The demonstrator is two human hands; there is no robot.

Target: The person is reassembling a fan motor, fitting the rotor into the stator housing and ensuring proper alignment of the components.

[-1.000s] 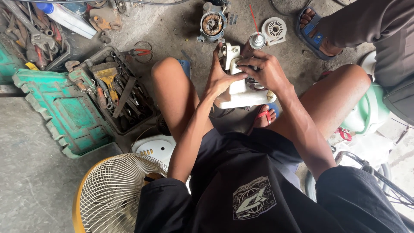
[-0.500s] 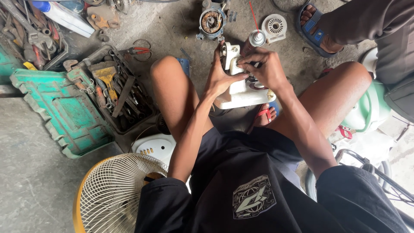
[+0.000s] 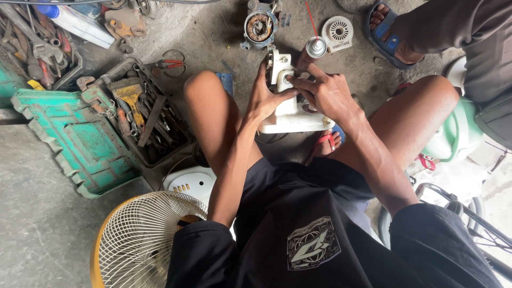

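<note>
Concrete floor (image 3: 32,224); toolbox (image 3: 80,141), fan guard (image 3: 138,240), motor (image 3: 260,24).

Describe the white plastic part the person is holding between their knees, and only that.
The white plastic housing looks like smooth, slightly grimy moulded plastic: a flat rectangular base with a narrower upright neck at its far end. It sits low between the person's knees, above the concrete floor. The left hand grips the neck from its side, thumb across it; the right hand covers the other side, fingertips pressing near a small round fitting on the neck. Its underside is hidden.
</note>
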